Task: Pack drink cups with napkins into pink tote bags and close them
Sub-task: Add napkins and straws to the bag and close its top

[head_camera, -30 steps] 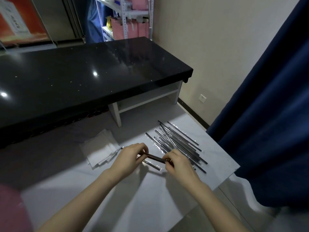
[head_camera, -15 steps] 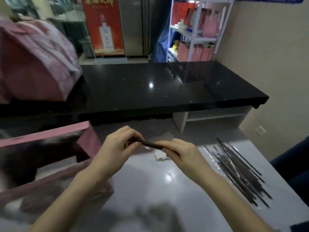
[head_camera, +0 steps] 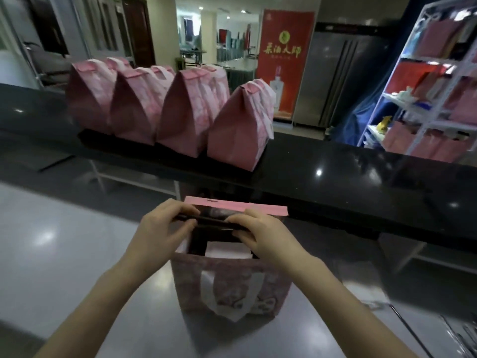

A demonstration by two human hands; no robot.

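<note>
The left hand (head_camera: 165,228) and the right hand (head_camera: 260,236) each pinch one end of a thin dark straw (head_camera: 211,222) with curled fingers, holding it flat just over the open pink bag (head_camera: 232,288) on the grey table (head_camera: 64,241), with a white napkin (head_camera: 227,250) inside it and four closed pink bags (head_camera: 185,112) on the black counter (head_camera: 335,171) behind.

The open tote bag (head_camera: 232,288) stands mid-table. The left hand (head_camera: 160,228) and right hand (head_camera: 263,236) pinch a dark straw (head_camera: 211,219) across its mouth, partly barring the way in. Left of the bag the grey table (head_camera: 64,241) gives wide passage. Just beyond, the raised black counter (head_camera: 335,177) walls off the far side, and four closed bags (head_camera: 180,117) crowd its left part.
</note>
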